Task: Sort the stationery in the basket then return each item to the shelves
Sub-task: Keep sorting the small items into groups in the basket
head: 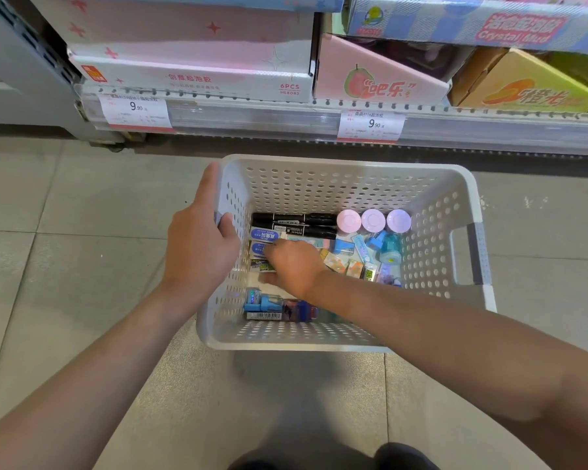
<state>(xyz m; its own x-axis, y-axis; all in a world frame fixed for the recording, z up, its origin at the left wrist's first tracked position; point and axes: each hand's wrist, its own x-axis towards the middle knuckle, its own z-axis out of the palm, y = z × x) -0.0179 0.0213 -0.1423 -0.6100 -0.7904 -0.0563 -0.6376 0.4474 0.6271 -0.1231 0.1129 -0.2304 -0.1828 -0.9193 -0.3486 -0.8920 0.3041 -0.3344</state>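
Two hands at basket (469,184). Left hand (197,245) gripping its rim. Right hand (292,266) inside, fingers curled over erasers (263,237); grip unclear.

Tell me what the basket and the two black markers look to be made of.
Basket: moulded plastic, matte white-grey; the even punched holes and rounded rim suggest it, with darker grey handle inserts. Black markers: likely plastic barrels, glossy, judging by the light streaks along them, with white printed labels.

White perforated basket (350,184) (floor) holds mixed stationery (360,245).
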